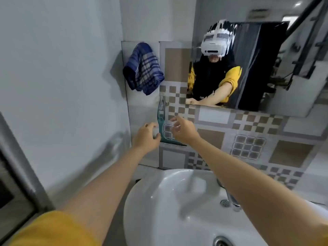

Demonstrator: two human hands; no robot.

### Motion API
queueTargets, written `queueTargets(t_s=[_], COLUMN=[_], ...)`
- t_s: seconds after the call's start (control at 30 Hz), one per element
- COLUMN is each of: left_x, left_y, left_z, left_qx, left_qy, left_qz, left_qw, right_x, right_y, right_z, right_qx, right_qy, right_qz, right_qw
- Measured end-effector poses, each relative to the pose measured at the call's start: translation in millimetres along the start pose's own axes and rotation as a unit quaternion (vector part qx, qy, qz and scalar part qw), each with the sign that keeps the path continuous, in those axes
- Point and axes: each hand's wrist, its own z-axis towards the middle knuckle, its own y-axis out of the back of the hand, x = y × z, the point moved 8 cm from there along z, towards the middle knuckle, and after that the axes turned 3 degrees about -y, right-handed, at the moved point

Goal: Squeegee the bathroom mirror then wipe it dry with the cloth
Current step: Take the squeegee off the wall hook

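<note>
Both arms extended toward frame centre. Left hand [145, 134] with fingers curled, loosely parted, empty. Right hand [183, 129] just beside it, fingers spread, empty.

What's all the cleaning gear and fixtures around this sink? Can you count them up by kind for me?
Squeegee, teal, hanging on the wall: 1
Cloth, blue checked, hanging: 1
Mirror: 1
Sink, white: 1
Tap: 1
Total: 5
</note>
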Motion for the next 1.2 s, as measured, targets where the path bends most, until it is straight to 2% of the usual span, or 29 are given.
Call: queueTargets(t_s=[0.23,0.47,0.9,1.2], left_x=[46.6,60.3,63.7,31.9], left_y=[-33.3,-52.9,-47.8,-13.5], left_z=[35.1,59.4,60.0,41.1], left_qx=[0.052,0.059,0.035,-0.002], left_qy=[0.001,0.026,0.040,0.023], left_qz=[-0.099,-0.225,-0.342,-0.387], left_qw=[0.994,0.972,0.938,0.922], right_x=[-8.3,-9.0,1.0,30.4], right_y=[-28.9,-39.5,-24.1,11.3], right_z=[32.5,56.9,53.9,38.9], right_qx=[-0.045,-0.080,-0.135,-0.127], right_qy=[-0.039,-0.051,-0.029,-0.015], right_qz=[0.044,0.074,0.087,0.132], right_qw=[0.997,0.993,0.987,0.983])
